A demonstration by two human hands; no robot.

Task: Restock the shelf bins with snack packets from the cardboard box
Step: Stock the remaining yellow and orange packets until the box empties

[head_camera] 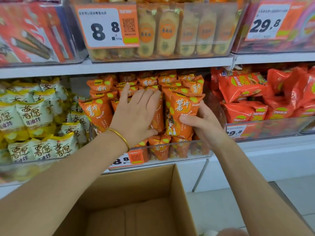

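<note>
Left hand (136, 114) lies flat, fingers straight, pressing the stacked packets (98, 111) back. Right hand (202, 123) grips one orange packet (183, 108) upright at the right of the bin (163, 145). Slide it down squarely (label outward). The cardboard box (177, 193) sits below.

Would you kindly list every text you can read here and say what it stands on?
"8 8": upper middle price tag.
"29.8": upper right price tag.
"薯片": orange packets.
"薯愿 非油炸": white-and-yellow packets.
"Lay's": red packets.
Small print on tags: too blurred.
</note>
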